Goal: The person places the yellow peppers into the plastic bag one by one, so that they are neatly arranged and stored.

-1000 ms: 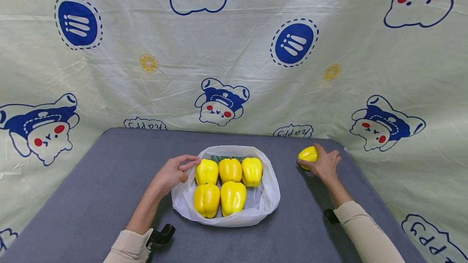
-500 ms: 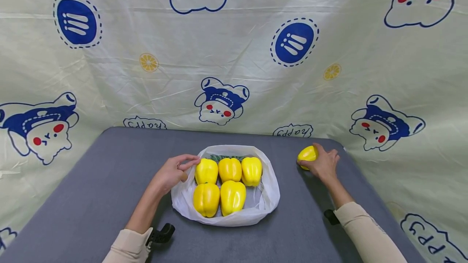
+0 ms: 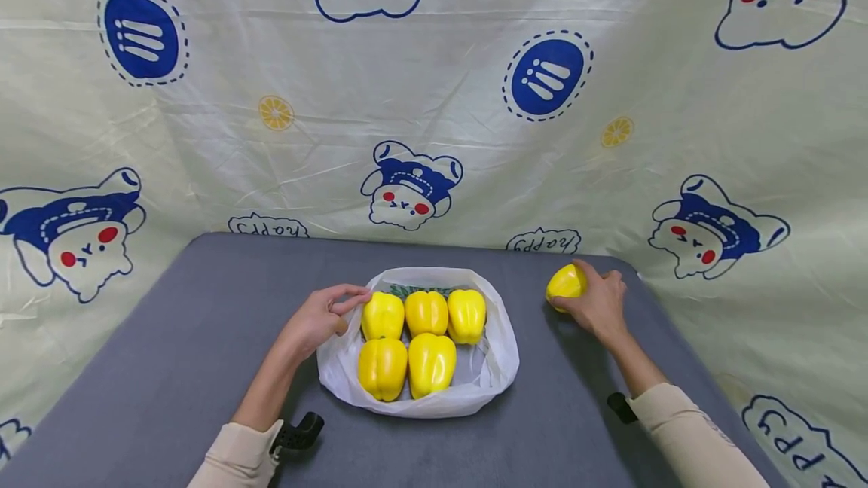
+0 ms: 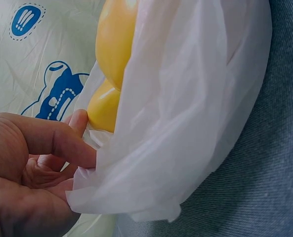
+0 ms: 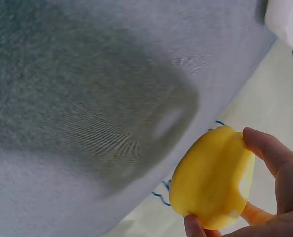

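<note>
A white plastic bag (image 3: 475, 398), its mouth spread wide, sits mid-table with several yellow bell peppers (image 3: 432, 364) in two rows. At its left rim, my left hand (image 3: 317, 322) pinches the plastic; the left wrist view shows the bag's edge (image 4: 151, 148) between thumb and fingers, beside a pepper (image 4: 104, 106). To the right of the bag, my right hand (image 3: 600, 300) grips another yellow bell pepper (image 3: 566, 286) between thumb and fingers. In the right wrist view this pepper (image 5: 210, 177) appears held above the table, apart from its shadow; the palm is partly out of frame.
The grey cloth-covered table (image 3: 203, 367) ends at a pale printed curtain (image 3: 447, 96) behind and at both sides. A black wrist strap mount (image 3: 298, 433) hangs under the left wrist. Green print (image 3: 400, 292) shows at the bag's far inside wall.
My right hand has shifted slightly left and up with the pepper in its grip. The left hand stays at the bag's rim, and the peppers inside have not moved.
</note>
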### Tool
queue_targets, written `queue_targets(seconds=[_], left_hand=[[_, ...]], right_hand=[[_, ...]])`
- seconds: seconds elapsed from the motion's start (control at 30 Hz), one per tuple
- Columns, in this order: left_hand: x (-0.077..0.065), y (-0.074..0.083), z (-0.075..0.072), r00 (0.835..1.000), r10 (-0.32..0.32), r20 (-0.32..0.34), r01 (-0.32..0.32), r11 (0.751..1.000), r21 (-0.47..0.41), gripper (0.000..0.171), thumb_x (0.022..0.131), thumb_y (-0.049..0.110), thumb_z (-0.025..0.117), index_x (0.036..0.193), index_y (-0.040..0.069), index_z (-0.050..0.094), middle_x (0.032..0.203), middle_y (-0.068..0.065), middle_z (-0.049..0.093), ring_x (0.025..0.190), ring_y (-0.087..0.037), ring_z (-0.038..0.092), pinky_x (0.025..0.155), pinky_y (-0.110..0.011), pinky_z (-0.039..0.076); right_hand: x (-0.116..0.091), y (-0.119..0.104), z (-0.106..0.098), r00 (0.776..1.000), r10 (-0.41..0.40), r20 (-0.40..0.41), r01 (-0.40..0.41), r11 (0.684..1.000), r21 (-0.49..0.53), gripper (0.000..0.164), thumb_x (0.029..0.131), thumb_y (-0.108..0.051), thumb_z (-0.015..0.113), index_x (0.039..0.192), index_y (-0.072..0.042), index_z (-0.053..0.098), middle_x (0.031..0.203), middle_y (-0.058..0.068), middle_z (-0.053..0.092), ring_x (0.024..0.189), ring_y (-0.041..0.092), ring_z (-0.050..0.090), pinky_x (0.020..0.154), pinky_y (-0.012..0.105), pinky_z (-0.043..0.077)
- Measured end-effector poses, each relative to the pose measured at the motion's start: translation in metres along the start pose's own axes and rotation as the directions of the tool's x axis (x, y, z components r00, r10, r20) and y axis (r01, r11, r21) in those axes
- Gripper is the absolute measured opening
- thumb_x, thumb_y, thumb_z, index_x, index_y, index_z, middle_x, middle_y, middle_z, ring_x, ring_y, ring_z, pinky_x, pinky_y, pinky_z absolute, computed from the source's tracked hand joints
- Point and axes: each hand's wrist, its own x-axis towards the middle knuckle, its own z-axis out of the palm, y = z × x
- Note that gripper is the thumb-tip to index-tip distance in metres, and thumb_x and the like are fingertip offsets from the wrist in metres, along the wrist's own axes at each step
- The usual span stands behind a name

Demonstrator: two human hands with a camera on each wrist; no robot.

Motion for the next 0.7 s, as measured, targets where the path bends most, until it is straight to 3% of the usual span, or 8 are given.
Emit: queue_targets(seconds=[0.4,0.7], left_hand=[[0.000,0.001,0.000,1.000,-0.004,0.003,0.004,1.000,0.016,0.070,0.077,-0.021,0.043,0.137,0.011,0.061,0.142,-0.011,0.062,0.150,-0.031,0.037,0.052,-0.026,0.027],[0.001,0.000,-0.001,1.000,-0.003,0.009,0.003,1.000,0.006,0.070,0.077,-0.021,0.042,0.137,0.010,0.061,0.142,-0.011,0.062,0.150,-0.030,0.037,0.052,-0.026,0.026]], right_hand=[[-0.016,-0.034,-0.019,0.992,-0.100,0.070,0.100,0.995,0.011,0.085,0.078,-0.029,0.082,0.151,-0.007,0.043,0.134,0.039,0.036,0.121,0.052,0.035,0.086,0.064,0.043],[-0.029,-0.059,-0.028,0.985,-0.159,0.071,0.157,0.987,0.030,0.083,0.077,-0.029,0.083,0.150,-0.013,0.046,0.134,0.036,0.037,0.118,0.049,0.040,0.083,0.061,0.046]])
